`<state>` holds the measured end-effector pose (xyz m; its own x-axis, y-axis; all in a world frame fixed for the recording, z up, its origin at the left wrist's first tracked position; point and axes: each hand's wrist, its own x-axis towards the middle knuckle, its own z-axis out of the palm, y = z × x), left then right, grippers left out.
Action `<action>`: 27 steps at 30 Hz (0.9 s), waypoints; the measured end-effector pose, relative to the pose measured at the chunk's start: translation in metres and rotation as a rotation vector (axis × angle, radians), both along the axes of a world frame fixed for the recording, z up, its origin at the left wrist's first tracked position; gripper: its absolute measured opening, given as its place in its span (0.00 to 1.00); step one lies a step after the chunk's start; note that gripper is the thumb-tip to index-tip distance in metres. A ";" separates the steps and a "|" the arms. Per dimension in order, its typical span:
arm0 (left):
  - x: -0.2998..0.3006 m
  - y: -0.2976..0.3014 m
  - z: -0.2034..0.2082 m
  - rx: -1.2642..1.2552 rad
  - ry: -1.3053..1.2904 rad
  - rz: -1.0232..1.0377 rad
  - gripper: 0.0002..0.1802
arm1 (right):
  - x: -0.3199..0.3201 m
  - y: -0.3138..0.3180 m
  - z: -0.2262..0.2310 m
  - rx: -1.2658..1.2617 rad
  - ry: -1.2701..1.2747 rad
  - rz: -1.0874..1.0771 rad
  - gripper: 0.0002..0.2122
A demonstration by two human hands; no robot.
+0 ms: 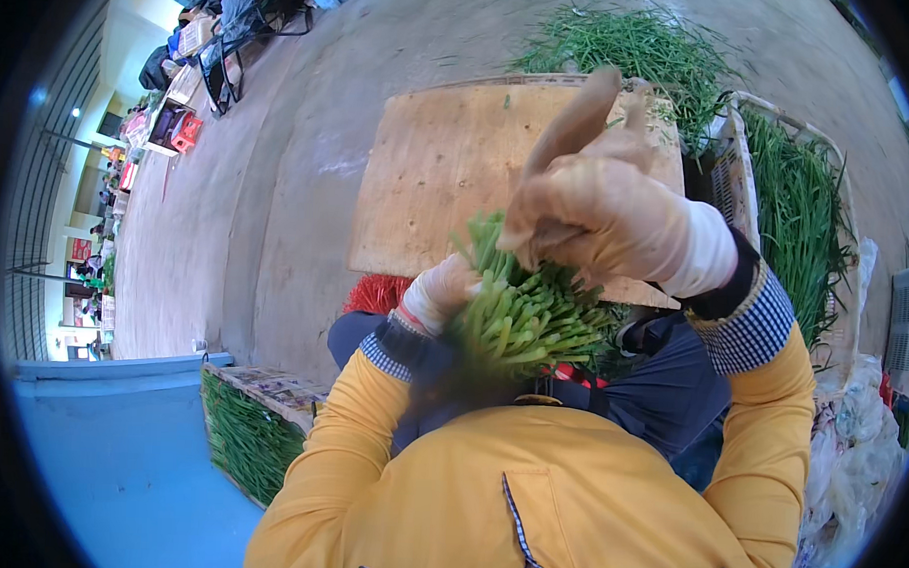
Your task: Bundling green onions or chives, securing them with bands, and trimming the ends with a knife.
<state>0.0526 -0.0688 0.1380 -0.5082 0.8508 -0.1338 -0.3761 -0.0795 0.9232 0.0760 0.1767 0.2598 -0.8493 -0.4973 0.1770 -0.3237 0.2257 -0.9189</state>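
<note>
At the wooden table's (438, 173) near edge, the left hand (440, 292) grasps the green stalk bundle (528, 325), cut ends bodyward, the right hand (602, 214) just beyond, its grip unclear.

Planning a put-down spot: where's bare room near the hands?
Bare: wooden board, left half, between its left edge and the right hand; concrete floor left of it. Crowded: near edge, with red strands and stalk bundle; right side, plastic crate of long greens.
</note>
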 end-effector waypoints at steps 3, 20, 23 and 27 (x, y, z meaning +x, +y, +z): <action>0.004 0.016 -0.017 0.004 -0.099 0.099 0.25 | -0.005 -0.007 -0.011 -0.087 0.035 0.197 0.12; 0.011 0.008 0.018 -0.069 -0.016 0.048 0.31 | -0.018 -0.032 0.010 0.781 0.243 0.088 0.20; 0.006 0.008 0.008 -0.069 0.052 -0.005 0.28 | -0.052 0.020 -0.037 0.253 0.240 -0.292 0.16; 0.010 -0.002 0.008 0.080 -0.251 0.128 0.26 | -0.048 0.025 -0.010 0.057 0.028 -0.508 0.10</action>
<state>0.0626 -0.0704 0.1462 -0.5713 0.7951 -0.2037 -0.5742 -0.2099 0.7913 0.0279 0.2020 0.2498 -0.9817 -0.0326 0.1875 -0.1842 0.4100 -0.8933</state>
